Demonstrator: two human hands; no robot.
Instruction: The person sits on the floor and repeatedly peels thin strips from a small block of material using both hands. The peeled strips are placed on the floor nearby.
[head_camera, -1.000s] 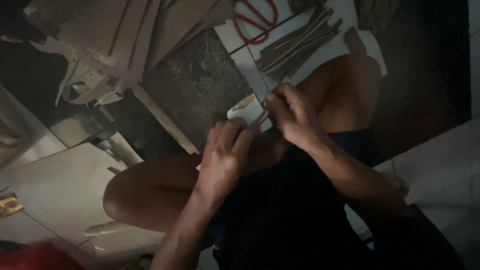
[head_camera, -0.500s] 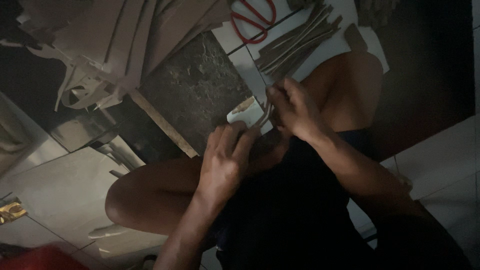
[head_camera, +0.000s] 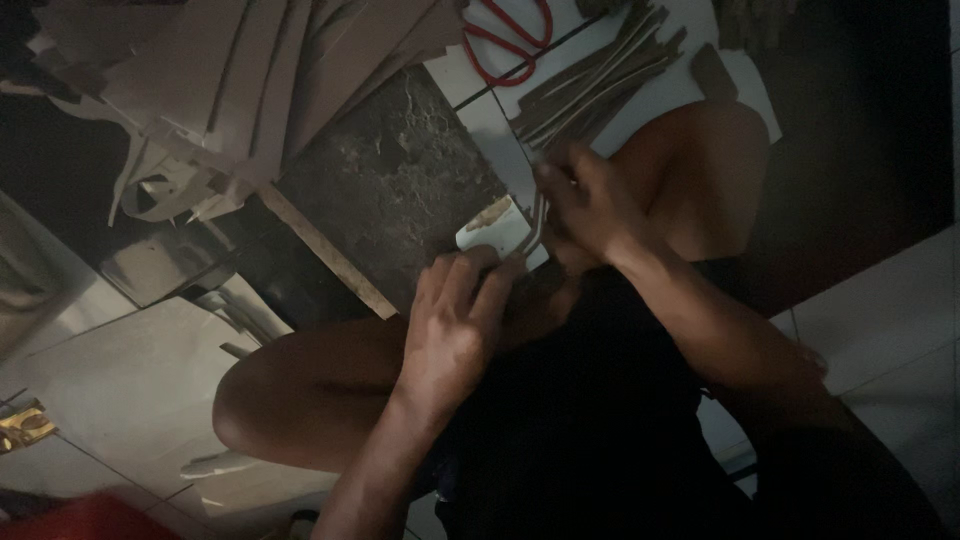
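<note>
Two hands, left (head_camera: 455, 330) and right (head_camera: 590, 205), around thin strip (head_camera: 537, 225).

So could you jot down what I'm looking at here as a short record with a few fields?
Setting: dim floor of pale tiles, person seated with bare knees bent
Left hand: fingers on a small pale container
Right hand: pinches a thin bent strip above that container
Behind the hands: bundle of dark thin strips and red-handled scissors on the tiles
Upper left: pile of brown cardboard sheets
Centre: dark mottled slab
Unclear: what the container holds
</note>
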